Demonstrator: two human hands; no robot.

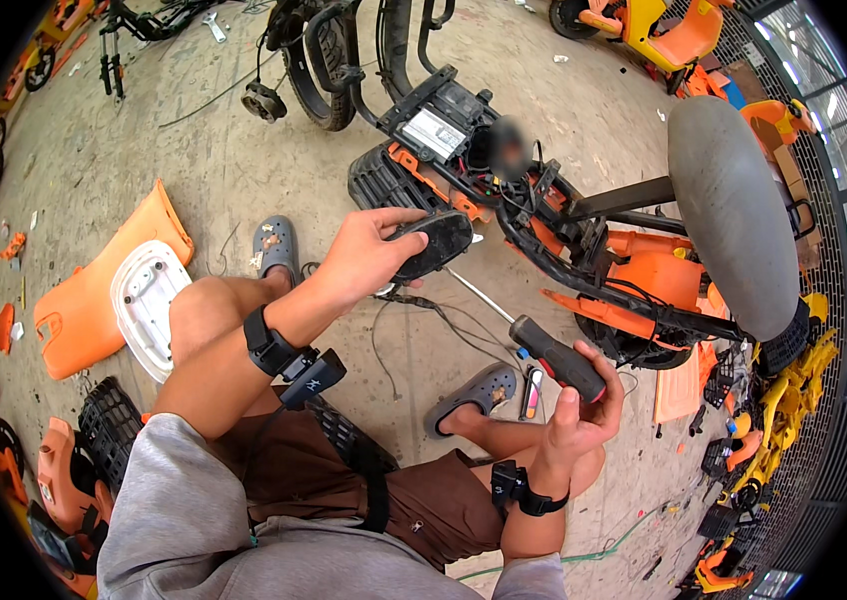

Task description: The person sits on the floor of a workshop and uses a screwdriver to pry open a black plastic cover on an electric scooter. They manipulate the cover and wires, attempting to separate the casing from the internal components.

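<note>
My left hand (369, 255) grips a black oval plastic part (436, 247), thumb on top, above the floor in front of me. My right hand (582, 415) is closed on the end of a screwdriver (552, 355) with a black and red handle. Its metal shaft points up and left toward the underside of the black part; whether the tip touches it I cannot tell. Thin black cables (459, 325) trail below the part. Just beyond lies a partly stripped orange and black scooter (544, 230) with a long grey seat (732, 215).
An orange panel (109, 290) and a white plastic tray-like cover (151, 300) lie at my left knee. A small colourful tool or marker (532, 393) is beside my right shoe. Yellow and orange parts (789, 400) pile along the right wall. A wrench (214, 27) lies far off.
</note>
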